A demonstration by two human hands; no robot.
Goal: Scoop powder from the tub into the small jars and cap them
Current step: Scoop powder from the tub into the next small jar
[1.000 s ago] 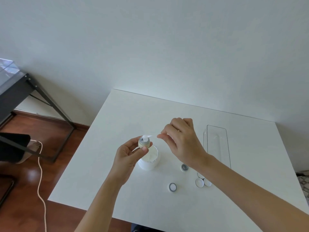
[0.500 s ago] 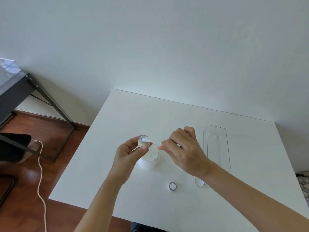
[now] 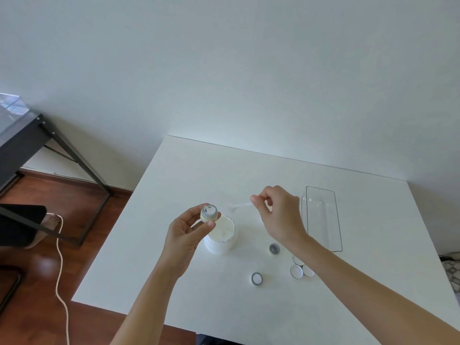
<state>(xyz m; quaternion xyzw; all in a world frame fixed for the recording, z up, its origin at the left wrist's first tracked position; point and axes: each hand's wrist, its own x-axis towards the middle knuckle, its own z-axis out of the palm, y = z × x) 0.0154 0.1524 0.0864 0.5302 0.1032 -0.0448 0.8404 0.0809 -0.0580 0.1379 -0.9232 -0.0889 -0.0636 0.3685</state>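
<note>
White wall fills the upper frame, and below it a white desk (image 3: pixel 199 170) carries the work at centre. The left hand (image 3: pixel 185 232) grips a small jar (image 3: pixel 209 213) between thumb and fingertips, mouth up and tipped a little, just above the near-left rim of the open tub (image 3: pixel 220 236) of white powder. Holding it there probably means any spill falls back into the tub. The right hand (image 3: pixel 278 212) pinches a thin pale scoop (image 3: pixel 240 206), blurred, its tip pointing left toward the jar but apart from it; whether it carries powder cannot be told. To the right of centre lie another jar (image 3: pixel 274 249) and, lower, a jar or cap (image 3: pixel 256 278) seen from above, with white caps (image 3: pixel 296 271) grouped beside the right forearm, seemingly kept within reach for closing. A clear tray (image 3: pixel 321 195) lies at the right. A dark-framed glass table (image 3: pixel 25 135) stands at far left.
</note>
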